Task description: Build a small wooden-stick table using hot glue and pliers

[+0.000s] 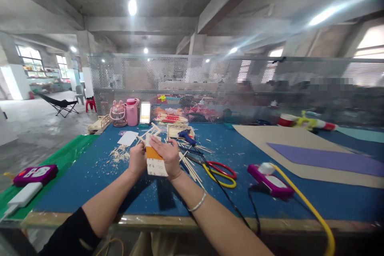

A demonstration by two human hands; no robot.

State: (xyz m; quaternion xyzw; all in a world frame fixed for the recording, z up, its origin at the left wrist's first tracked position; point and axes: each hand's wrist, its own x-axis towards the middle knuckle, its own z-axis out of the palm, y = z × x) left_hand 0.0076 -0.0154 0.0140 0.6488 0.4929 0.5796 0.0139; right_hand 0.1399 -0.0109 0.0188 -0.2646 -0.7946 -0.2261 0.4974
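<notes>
My left hand (137, 159) is closed at the left edge of a printed sheet, and what its curled fingers grip is hidden. My right hand (168, 155) holds that sheet from the right, fingers laid across its upper part. The sheet, which looks like sandpaper (156, 167), is pale with dark print and an orange band. Thin wooden sticks (154, 129) jut out just beyond both hands; whether they are held I cannot tell. Wood crumbs (120, 155) lie left of my left hand. Beyond my right hand lies a blue glue gun (187, 137), by a small wooden stick frame (173, 131).
Scissors with red and yellow handles (222, 175) and loose sticks (191, 168) lie at right, crossed by a black cable. Farther right sits a purple power strip (271, 181) with a yellow cord. A pink flask (132, 112) and a lit phone (145, 113) stand before a perforated metal screen (138, 73).
</notes>
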